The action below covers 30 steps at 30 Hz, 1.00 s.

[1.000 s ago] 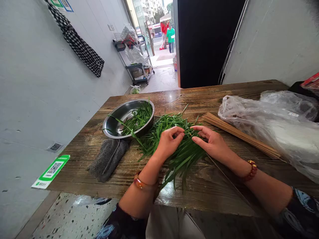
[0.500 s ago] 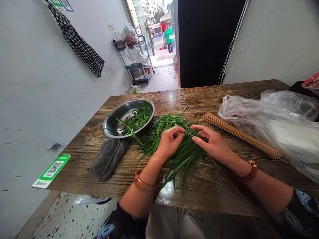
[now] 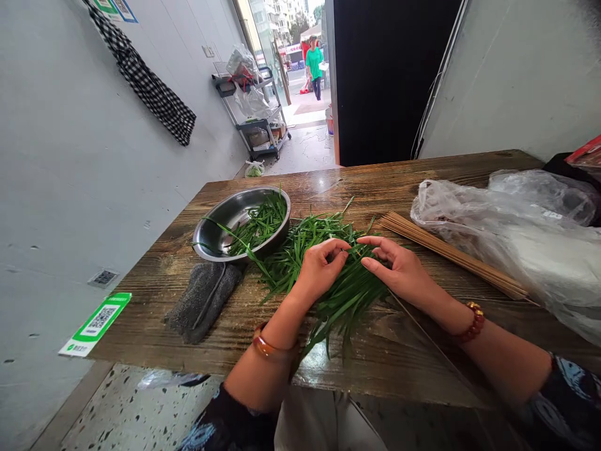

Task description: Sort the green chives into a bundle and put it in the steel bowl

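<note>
My left hand (image 3: 320, 268) has its thumb and index finger pinched together over the loose pile of garlic chives (image 3: 350, 294), on a green chive leaf at the fingertips. Facing it, my right hand (image 3: 394, 266) holds its thumb and index finger apart above the same pile; its other fingers curl partly behind the thumb, and no firm grip shows. Long flat leaves fan out toward the table's front edge. A steel bowl (image 3: 206, 243) to the left of the pile contains more cut green pieces, with a few leaves hanging over its rim.
A dark grey cloth (image 3: 201, 304) lies before the bowl. To the right are a bundle of thin wooden skewers (image 3: 451, 254) and clear plastic bags (image 3: 507, 232). A QR-code card (image 3: 96, 324) sits at the wooden table's left edge. Beyond are a cart (image 3: 256, 113) and a person (image 3: 314, 66) outside.
Both hands and the chives stay nearly in place. The person outside has moved slightly, and the camera view has shifted a little.
</note>
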Motion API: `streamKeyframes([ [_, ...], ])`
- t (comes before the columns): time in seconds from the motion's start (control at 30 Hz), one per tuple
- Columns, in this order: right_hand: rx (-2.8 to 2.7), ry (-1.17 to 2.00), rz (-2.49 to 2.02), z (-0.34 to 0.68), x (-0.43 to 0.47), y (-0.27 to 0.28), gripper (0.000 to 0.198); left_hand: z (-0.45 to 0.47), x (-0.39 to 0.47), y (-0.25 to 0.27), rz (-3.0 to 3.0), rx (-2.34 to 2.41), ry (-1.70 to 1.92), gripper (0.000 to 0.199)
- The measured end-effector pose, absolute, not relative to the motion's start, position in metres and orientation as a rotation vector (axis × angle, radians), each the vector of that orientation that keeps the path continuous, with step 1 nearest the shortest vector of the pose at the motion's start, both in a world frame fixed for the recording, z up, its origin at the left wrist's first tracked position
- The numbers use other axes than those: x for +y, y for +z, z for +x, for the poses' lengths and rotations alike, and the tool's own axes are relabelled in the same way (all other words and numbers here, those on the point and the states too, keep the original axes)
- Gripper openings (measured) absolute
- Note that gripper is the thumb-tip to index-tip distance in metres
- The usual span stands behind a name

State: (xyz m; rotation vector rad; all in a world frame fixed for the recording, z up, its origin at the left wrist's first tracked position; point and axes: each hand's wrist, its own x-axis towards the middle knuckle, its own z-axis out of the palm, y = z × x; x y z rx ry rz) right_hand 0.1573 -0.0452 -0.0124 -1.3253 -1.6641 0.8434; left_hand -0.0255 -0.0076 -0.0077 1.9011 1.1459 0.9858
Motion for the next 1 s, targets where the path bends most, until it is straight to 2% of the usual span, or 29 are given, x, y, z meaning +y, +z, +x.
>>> streamKeyframes([
  [0.5, -1.653, 0.841, -1.323, 0.159, -0.045, -0.015, 0.036, -0.026, -0.012, -0.01, 2.238, 1.13, 0.981, 0.019],
  [0.77, -1.697, 0.797, -1.331, 0.16, -0.044, -0.016, 0.033, -0.025, -0.014, -0.003, 2.29, 0.971, 0.819, 0.02],
  [1.0, -1.702, 0.84, -1.314, 0.159, -0.045, -0.016, 0.028, -0.042, 0.002, 0.001, 1.97, 1.378, 1.178, 0.018],
])
